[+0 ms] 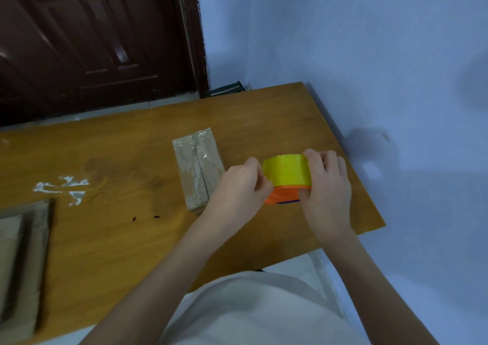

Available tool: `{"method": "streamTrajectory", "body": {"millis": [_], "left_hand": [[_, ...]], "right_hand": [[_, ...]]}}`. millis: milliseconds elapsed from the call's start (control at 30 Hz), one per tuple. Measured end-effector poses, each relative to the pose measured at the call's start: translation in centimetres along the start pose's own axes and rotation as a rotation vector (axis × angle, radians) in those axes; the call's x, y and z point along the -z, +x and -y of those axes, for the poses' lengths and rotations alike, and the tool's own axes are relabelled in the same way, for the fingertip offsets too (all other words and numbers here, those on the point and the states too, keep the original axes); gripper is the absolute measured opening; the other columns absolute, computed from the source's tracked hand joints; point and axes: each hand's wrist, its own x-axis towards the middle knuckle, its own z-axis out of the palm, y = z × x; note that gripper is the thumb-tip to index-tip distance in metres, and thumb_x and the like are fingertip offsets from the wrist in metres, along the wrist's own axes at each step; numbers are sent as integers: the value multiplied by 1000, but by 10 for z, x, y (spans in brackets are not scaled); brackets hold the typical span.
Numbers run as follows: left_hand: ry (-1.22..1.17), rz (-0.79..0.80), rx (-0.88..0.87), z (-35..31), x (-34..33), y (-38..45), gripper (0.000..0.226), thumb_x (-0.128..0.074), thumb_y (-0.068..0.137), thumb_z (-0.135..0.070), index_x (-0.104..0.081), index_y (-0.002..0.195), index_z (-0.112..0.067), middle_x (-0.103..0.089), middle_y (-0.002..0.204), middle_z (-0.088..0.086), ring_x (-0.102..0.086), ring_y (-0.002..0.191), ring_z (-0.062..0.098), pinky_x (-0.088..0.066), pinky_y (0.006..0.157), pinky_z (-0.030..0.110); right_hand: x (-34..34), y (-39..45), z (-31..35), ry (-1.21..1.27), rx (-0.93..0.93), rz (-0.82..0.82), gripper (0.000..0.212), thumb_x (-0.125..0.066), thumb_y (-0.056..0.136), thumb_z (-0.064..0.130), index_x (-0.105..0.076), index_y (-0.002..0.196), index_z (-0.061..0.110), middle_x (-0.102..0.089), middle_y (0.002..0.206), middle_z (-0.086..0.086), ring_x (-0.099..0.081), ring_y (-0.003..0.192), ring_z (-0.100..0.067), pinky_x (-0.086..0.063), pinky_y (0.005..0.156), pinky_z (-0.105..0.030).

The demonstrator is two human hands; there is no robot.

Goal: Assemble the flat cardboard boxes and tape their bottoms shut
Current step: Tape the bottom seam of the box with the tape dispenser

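The right hand (326, 186) curls round the yellow tape roll (286, 171), holding it over the counter (118, 233). The left hand (241, 190) pinches at the roll's near edge — probably hunting the loose end. The taped box (198, 169) lies just left of the left hand. The thin film could split or re-stick under a slipping nail — wasting tape.

One head-worn view, looking down and forward

A single wide-angle camera sits on the person's head, angled steeply down across a wooden surface (118, 239) that runs tilted through the middle of the frame. Both forearms enter from the bottom edge, close to the lens. A dark door (92, 41) fills the upper left, a blue wall (369, 54) the right.
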Motion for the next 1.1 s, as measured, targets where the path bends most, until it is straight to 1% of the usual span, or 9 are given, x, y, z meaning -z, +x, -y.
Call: {"method": "streamTrajectory", "body": {"millis": [67,133,267,400,600,767,900,1000,1100], "left_hand": [[-60,-20,-19,2,2,-1,10,-53,95,-21,-50,86,-21,-61,78,-5,-60,69,9,-50,60,22],[-209,-20,1,3,6,-1,8,-56,94,-28,-55,93,-21,-66,88,-5,-64,79,6,-55,71,26],[-314,-9,61,5,6,0,32,-63,83,-46,-53,102,-22,-69,104,-1,-67,86,6,-57,79,33],[-393,13,158,9,12,5,28,-74,77,-40,-58,93,-23,-70,98,-2,-68,84,9,-57,80,35],[-428,21,177,5,18,5,19,-79,75,-25,-66,86,-18,-72,84,0,-69,78,14,-57,79,39],[-387,13,118,4,13,4,15,-79,75,-25,-66,81,-19,-71,80,-2,-69,74,13,-58,75,42],[-340,-3,93,6,10,3,14,-78,75,-24,-65,76,-22,-71,76,-3,-68,70,12,-58,71,38],[-297,-58,85,9,7,4,20,-76,74,-15,-61,68,-27,-68,68,-6,-66,65,10,-56,64,27],[-346,-42,95,11,11,2,17,-75,74,-11,-65,75,-25,-69,73,-7,-67,70,9,-57,69,25]], "right_hand": [[2,1,-1,17,-7,-14,61,-68,55,-13,-53,110,6,-55,92,-19,-53,80,-36,-35,53,-31],[4,3,-1,35,-9,-23,63,-70,58,-11,-48,114,8,-55,94,-19,-53,82,-36,-34,58,-31],[4,7,1,69,4,4,72,-68,64,-8,-45,129,12,-55,102,-19,-53,88,-35,-39,63,-32],[5,3,0,125,8,46,84,-72,65,-6,-35,136,18,-52,111,-20,-55,95,-35,-39,67,-31],[8,0,2,246,-159,28,75,-74,63,-8,-48,132,5,-55,112,-19,-54,100,-36,-40,77,-36],[9,0,-2,203,-121,41,69,-70,59,-12,-56,124,7,-61,106,-15,-53,92,-35,-36,72,-33],[7,-1,-2,181,-104,38,67,-70,57,-12,-60,120,8,-62,102,-15,-52,87,-34,-34,69,-32],[8,-1,-1,198,-102,22,67,-69,56,-13,-61,119,8,-62,100,-15,-53,86,-35,-36,69,-32],[13,0,-2,156,-74,16,70,-69,56,-12,-59,121,10,-61,100,-13,-52,86,-33,-34,69,-31]]}}
